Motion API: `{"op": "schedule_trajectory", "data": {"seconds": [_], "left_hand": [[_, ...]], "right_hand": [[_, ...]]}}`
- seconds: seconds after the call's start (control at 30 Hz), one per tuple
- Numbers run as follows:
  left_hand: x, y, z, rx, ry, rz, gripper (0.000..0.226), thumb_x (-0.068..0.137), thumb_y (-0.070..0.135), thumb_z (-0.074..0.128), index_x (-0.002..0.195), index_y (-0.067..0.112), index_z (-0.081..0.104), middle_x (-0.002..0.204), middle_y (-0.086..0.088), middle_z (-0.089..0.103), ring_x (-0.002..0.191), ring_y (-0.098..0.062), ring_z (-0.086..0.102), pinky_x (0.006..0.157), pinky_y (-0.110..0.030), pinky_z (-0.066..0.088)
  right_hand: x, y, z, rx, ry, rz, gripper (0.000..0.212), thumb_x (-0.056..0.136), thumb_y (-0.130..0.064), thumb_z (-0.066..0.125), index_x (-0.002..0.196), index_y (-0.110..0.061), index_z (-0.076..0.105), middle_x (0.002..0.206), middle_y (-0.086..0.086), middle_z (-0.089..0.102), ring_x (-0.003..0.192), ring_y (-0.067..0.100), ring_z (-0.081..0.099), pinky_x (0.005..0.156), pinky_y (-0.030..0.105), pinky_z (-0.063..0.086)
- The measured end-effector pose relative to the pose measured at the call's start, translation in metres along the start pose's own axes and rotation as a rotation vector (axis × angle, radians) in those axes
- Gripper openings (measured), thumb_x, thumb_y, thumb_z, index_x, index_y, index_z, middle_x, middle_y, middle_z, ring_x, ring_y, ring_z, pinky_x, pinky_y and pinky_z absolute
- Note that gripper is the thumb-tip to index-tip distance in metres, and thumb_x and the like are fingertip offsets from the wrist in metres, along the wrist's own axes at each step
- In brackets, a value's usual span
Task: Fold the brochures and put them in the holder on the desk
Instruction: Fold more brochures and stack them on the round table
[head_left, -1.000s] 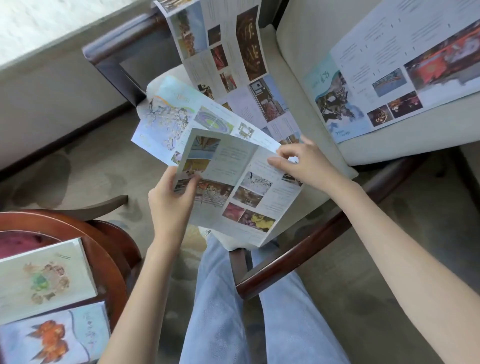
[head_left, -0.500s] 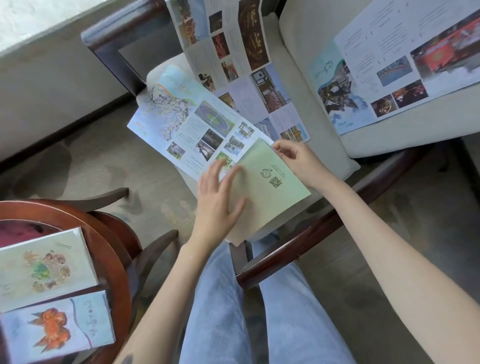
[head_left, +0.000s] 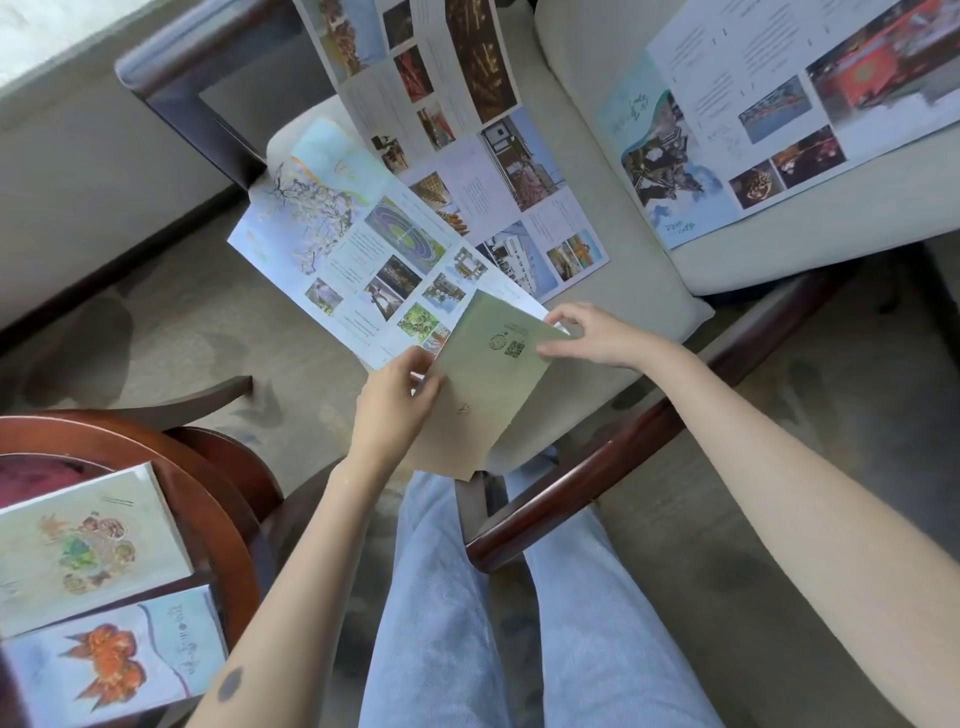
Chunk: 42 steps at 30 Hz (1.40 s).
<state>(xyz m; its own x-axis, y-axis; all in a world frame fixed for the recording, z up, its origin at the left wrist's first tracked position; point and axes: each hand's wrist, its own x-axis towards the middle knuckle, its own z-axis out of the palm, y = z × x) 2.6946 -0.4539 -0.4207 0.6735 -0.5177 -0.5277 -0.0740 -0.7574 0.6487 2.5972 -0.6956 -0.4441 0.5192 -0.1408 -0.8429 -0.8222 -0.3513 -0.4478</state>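
Folding of the green brochure is all but done: a second ago it was open with its photo panels showing, half a second ago the left hand lay flat on it, and now that hand pinches its nine o'clock edge, thumb on top. The right hand presses curled fingertips on its two o'clock corner above the chair cushion. Two folded brochures lie on the round table at eight o'clock; I judge the green one goes next, though no holder shows.
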Motion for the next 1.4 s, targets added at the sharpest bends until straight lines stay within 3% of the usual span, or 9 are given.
{"op": "schedule_trajectory", "data": {"seconds": [0.13,0.4,0.53,0.63,0.77,0.97,1.13,1.3,1.4], "left_hand": [[-0.009,-0.005,0.002,0.046,-0.138,0.127,0.013,0.086,0.022,0.06,0.079,0.032,0.055,0.077,0.021,0.061,0.08,-0.003,0.06,0.077,-0.032,0.049],[-0.009,-0.024,-0.001,0.072,-0.013,0.09,0.011,0.083,0.01,0.065,0.093,0.008,0.062,0.117,-0.006,0.057,0.114,-0.024,0.046,0.094,-0.024,0.029],[-0.001,-0.019,-0.004,0.052,-0.026,0.075,0.076,0.077,0.02,0.075,0.14,0.011,0.034,0.147,-0.008,0.033,0.137,-0.024,0.025,0.115,-0.039,0.021],[0.005,-0.013,-0.006,0.036,-0.013,0.096,0.115,0.066,0.036,0.082,0.149,0.009,0.007,0.157,-0.007,0.01,0.145,-0.022,0.008,0.118,-0.04,0.011],[0.008,-0.005,-0.008,-0.025,-0.061,0.181,0.127,0.06,0.043,0.084,0.146,0.023,-0.008,0.155,0.009,-0.005,0.146,-0.014,-0.006,0.119,-0.04,0.006],[-0.007,0.006,-0.009,-0.268,-0.241,0.215,0.078,0.075,0.048,0.067,0.138,0.053,0.02,0.143,0.038,0.024,0.132,0.016,0.025,0.103,-0.002,0.023],[-0.022,0.011,-0.009,-0.218,-0.094,0.243,0.055,0.088,0.011,0.058,0.104,0.063,0.051,0.102,0.043,0.059,0.092,0.019,0.055,0.078,0.001,0.037],[-0.033,0.001,-0.012,-0.112,-0.064,0.276,0.043,0.087,0.0,0.053,0.102,0.039,0.065,0.096,0.037,0.062,0.092,0.015,0.056,0.078,0.001,0.037],[-0.037,0.002,-0.017,0.015,-0.079,0.431,0.036,0.083,-0.003,0.054,0.104,0.022,0.067,0.098,0.013,0.069,0.092,0.0,0.057,0.077,-0.002,0.037]], "right_hand": [[0.018,-0.004,0.013,0.145,-0.077,0.007,0.081,0.077,-0.029,0.075,0.142,-0.024,0.026,0.15,0.004,0.025,0.136,0.021,0.029,0.106,0.038,0.03],[0.013,-0.01,0.02,0.392,-0.175,-0.003,0.087,0.073,-0.01,0.077,0.142,-0.027,0.026,0.139,0.009,0.046,0.123,0.023,0.051,0.106,0.045,0.04],[-0.005,-0.015,0.024,0.454,-0.257,-0.086,0.072,0.083,0.001,0.063,0.143,-0.02,0.03,0.128,0.003,0.058,0.106,0.008,0.06,0.082,0.02,0.053],[-0.019,-0.021,0.025,0.442,-0.24,-0.157,0.046,0.086,0.008,0.054,0.12,-0.022,0.057,0.113,-0.005,0.064,0.097,0.0,0.06,0.075,0.014,0.05],[-0.037,-0.031,0.023,0.382,-0.28,-0.274,0.042,0.087,0.009,0.049,0.088,-0.028,0.07,0.103,-0.014,0.068,0.11,0.003,0.057,0.096,0.026,0.042],[-0.054,-0.049,0.016,0.384,-0.211,-0.411,0.036,0.087,0.006,0.056,0.09,-0.028,0.07,0.1,-0.013,0.069,0.107,0.002,0.059,0.091,0.013,0.044],[-0.055,-0.053,0.017,0.222,-0.002,-0.44,0.027,0.084,-0.006,0.063,0.095,-0.03,0.064,0.106,-0.016,0.062,0.101,-0.009,0.053,0.087,0.007,0.039],[-0.046,-0.04,0.01,0.289,0.181,-0.212,0.027,0.093,-0.021,0.052,0.12,-0.023,0.05,0.125,-0.007,0.051,0.118,0.004,0.045,0.101,0.026,0.034],[-0.033,-0.046,0.012,0.307,0.155,-0.101,0.046,0.091,-0.043,0.051,0.131,-0.021,0.045,0.133,-0.002,0.049,0.121,0.011,0.045,0.095,0.025,0.034]]}}
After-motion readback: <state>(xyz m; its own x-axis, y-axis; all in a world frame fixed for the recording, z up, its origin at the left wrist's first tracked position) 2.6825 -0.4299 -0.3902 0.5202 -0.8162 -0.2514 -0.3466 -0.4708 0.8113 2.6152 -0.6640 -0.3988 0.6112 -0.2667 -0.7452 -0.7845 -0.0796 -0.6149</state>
